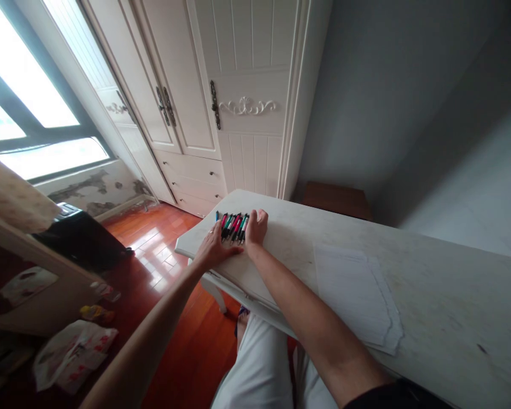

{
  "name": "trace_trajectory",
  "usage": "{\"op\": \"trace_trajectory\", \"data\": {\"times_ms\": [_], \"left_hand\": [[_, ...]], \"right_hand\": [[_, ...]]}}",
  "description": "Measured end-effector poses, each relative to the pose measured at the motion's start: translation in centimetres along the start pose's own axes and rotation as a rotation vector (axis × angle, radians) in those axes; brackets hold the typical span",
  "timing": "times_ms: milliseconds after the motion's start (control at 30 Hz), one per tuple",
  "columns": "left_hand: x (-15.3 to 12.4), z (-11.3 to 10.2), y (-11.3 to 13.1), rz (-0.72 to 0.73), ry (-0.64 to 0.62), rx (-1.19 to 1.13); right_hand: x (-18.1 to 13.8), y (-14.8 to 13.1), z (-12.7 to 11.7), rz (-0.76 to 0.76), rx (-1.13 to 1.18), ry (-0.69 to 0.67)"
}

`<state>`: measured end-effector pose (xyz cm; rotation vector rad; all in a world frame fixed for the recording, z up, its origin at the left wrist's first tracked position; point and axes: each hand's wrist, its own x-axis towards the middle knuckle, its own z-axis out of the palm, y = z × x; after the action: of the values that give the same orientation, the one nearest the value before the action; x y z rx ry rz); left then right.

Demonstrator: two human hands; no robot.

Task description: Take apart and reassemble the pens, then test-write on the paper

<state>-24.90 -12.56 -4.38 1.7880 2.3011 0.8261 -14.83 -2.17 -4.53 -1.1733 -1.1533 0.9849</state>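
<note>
Several pens with red, green, white and black barrels lie side by side in a row on the pale table, near its left end. At the row's left side rests my left hand, its thumb stretched out below the pens' near ends. A blue pen tip shows just beyond the left fingers; the rest is hidden. On the other side, my right hand stands on edge against the row, thumb apart from the loosely bent fingers. Neither hand is wrapped around a pen.
Ruled paper sheets with a torn edge lie right of my right forearm. A white wardrobe stands beyond the table, with a brown wooden piece beside it. A black case and a plastic bag are at left.
</note>
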Motion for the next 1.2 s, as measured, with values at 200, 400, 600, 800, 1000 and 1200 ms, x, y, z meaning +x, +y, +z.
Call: {"op": "trace_trajectory", "data": {"times_ms": [200, 400, 600, 800, 1000, 1200], "left_hand": [[0.9, -0.7, -2.4, 0.098, 0.070, -0.144], [1.4, -1.0, -4.0, 0.199, 0.108, -0.286], [1.8, -1.0, -3.9, 0.114, 0.078, -0.025], [3.6, -1.3, -4.7, 0.177, -0.137, 0.085], [3.6, -1.8, -4.2, 0.182, -0.142, 0.089], [3.5, -2.3, -4.2, 0.181, -0.161, 0.022]], "right_hand": [[-0.5, 0.3, 1.3, -0.017, 0.047, -0.016], [-0.6, 0.9, 2.6, -0.029, -0.013, -0.020], [1.3, 1.8, 1.9, -0.156, -0.087, -0.072], [4.1, 1.0, 0.8, -0.401, -0.388, -0.438], [4.1, 0.3, 1.1, -0.501, -0.659, -0.534], [3.6, 0.0, 1.0, -0.580, -0.805, -0.495]]}}
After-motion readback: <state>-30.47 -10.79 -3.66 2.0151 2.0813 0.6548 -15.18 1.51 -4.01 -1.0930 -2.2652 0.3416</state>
